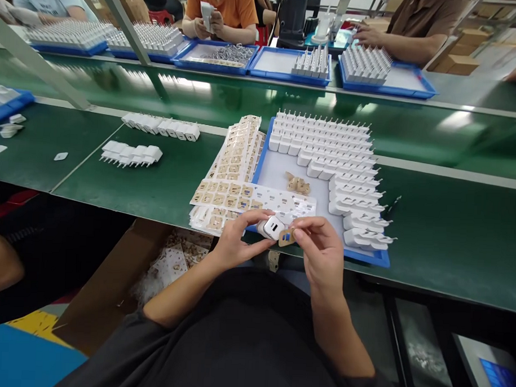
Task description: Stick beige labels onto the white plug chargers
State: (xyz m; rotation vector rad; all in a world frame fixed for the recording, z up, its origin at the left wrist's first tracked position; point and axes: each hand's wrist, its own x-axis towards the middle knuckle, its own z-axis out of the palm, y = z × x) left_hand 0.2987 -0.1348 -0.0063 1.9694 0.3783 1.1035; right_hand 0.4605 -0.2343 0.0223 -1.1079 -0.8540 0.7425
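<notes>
Head view, left grip [236, 241] clamped on white charger [271, 228], right grip [323, 251] pinching tan sticker [286, 238]

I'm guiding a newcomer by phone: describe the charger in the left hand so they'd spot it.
On the green bench, find the blue tray. At its near edge, the left hand holds the charger, a small white block, next to the tan sticker in the right hand. Unlike the tray's rows of chargers, it is hand-held, its dark slot showing.
</notes>
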